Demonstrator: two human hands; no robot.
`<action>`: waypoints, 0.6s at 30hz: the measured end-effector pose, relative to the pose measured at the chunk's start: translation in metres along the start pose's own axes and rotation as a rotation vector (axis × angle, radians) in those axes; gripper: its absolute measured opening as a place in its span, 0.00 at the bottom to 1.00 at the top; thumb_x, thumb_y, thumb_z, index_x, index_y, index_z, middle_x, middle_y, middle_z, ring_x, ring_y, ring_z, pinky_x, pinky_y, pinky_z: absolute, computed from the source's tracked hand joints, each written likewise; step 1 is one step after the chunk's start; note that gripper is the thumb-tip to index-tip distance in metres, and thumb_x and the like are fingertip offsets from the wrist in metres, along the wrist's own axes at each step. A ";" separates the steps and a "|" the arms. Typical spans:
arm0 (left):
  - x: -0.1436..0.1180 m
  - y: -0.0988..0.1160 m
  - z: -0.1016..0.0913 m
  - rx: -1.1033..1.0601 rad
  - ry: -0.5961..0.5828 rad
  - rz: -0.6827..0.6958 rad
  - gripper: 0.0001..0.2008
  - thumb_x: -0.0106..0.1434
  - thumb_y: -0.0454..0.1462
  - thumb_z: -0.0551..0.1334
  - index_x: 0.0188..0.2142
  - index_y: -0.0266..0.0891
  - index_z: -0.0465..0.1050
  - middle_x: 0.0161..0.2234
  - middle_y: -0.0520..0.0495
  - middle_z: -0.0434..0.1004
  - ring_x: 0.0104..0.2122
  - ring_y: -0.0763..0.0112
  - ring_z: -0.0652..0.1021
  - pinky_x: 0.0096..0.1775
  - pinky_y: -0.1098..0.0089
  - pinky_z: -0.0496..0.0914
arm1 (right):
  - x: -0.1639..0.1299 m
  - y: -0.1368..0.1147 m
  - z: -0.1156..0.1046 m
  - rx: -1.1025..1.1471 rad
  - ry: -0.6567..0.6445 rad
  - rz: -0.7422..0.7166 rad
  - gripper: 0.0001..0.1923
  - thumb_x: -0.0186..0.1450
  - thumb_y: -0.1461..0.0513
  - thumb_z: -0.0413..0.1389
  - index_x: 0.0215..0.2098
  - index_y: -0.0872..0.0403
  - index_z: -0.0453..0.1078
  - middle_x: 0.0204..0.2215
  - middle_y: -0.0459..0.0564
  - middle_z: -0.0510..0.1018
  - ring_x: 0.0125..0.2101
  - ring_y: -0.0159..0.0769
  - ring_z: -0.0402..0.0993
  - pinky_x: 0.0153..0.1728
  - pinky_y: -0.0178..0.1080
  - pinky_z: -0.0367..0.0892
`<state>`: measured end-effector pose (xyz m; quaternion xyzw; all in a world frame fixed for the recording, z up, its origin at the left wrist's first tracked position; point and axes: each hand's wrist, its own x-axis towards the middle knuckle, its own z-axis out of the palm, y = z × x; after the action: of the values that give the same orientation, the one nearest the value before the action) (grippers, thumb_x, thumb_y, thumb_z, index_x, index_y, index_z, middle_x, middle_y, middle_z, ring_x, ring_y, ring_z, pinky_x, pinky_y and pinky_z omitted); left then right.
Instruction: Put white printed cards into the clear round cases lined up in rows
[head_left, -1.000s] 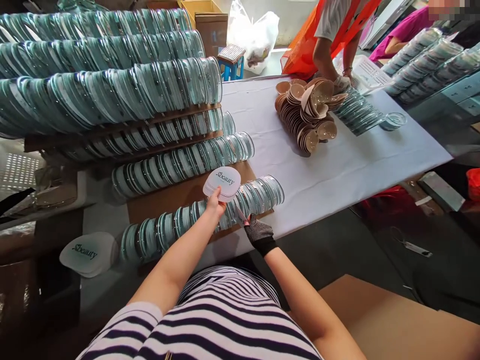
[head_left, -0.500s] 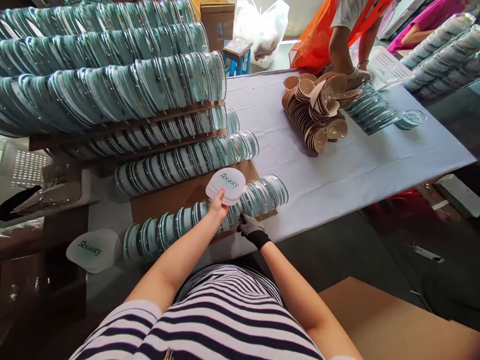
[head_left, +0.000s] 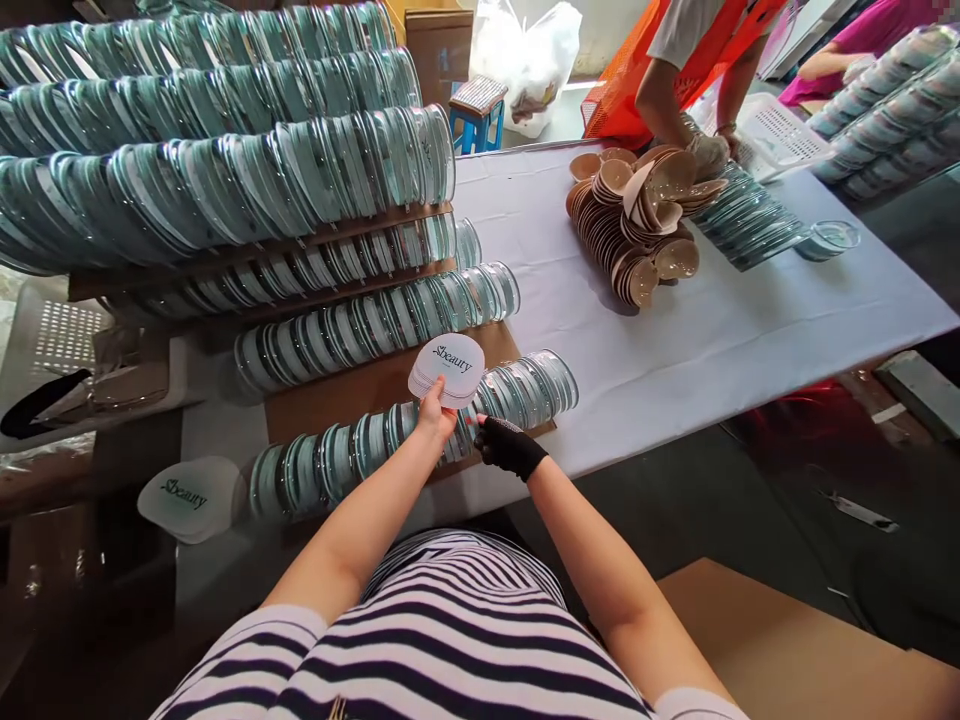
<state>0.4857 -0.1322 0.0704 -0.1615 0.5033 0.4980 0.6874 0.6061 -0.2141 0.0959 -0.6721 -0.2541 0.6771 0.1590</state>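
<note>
1. Over the nearest row of glassy round pieces (head_left: 360, 447), left hand (head_left: 437, 412) pinches white "beauty" cards (head_left: 452, 360), thumb on top.
2. Right hand (head_left: 508, 444), black glove, just beside that row; fingers curled, can't tell if gripping anything.
3. Second card pile (head_left: 187, 512) near row's left end.

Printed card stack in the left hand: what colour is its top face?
The printed card stack has a white top face with dark lettering, clearest in the head view.
</note>
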 end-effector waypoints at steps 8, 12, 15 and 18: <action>-0.012 0.004 -0.002 0.094 -0.136 0.096 0.20 0.59 0.25 0.65 0.50 0.38 0.74 0.48 0.44 0.81 0.49 0.65 0.80 0.54 0.63 0.73 | -0.003 -0.058 -0.027 -0.626 0.639 -0.442 0.24 0.69 0.56 0.46 0.61 0.52 0.65 0.52 0.55 0.76 0.52 0.42 0.73 0.52 0.43 0.68; -0.020 0.010 -0.022 0.175 -0.201 0.192 0.19 0.56 0.26 0.68 0.48 0.37 0.75 0.45 0.44 0.82 0.48 0.63 0.80 0.56 0.59 0.70 | 0.002 -0.061 -0.011 -0.838 0.636 -0.714 0.28 0.66 0.59 0.50 0.63 0.59 0.62 0.59 0.61 0.70 0.59 0.47 0.65 0.61 0.50 0.61; -0.023 0.014 -0.036 0.232 -0.177 0.270 0.18 0.56 0.26 0.68 0.46 0.38 0.76 0.45 0.44 0.82 0.49 0.61 0.80 0.57 0.57 0.70 | 0.002 -0.048 0.014 -0.731 0.629 -0.833 0.28 0.63 0.60 0.51 0.61 0.57 0.62 0.57 0.62 0.71 0.57 0.48 0.66 0.59 0.51 0.64; -0.025 0.021 -0.046 0.243 -0.168 0.228 0.18 0.55 0.26 0.69 0.45 0.37 0.77 0.44 0.44 0.82 0.49 0.60 0.80 0.57 0.57 0.69 | 0.006 -0.039 0.030 -0.250 0.457 -0.712 0.31 0.61 0.58 0.52 0.63 0.53 0.57 0.44 0.54 0.78 0.39 0.40 0.76 0.40 0.44 0.75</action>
<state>0.4437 -0.1693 0.0769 0.0231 0.5154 0.5203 0.6805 0.5712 -0.1831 0.1116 -0.6891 -0.5082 0.3780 0.3522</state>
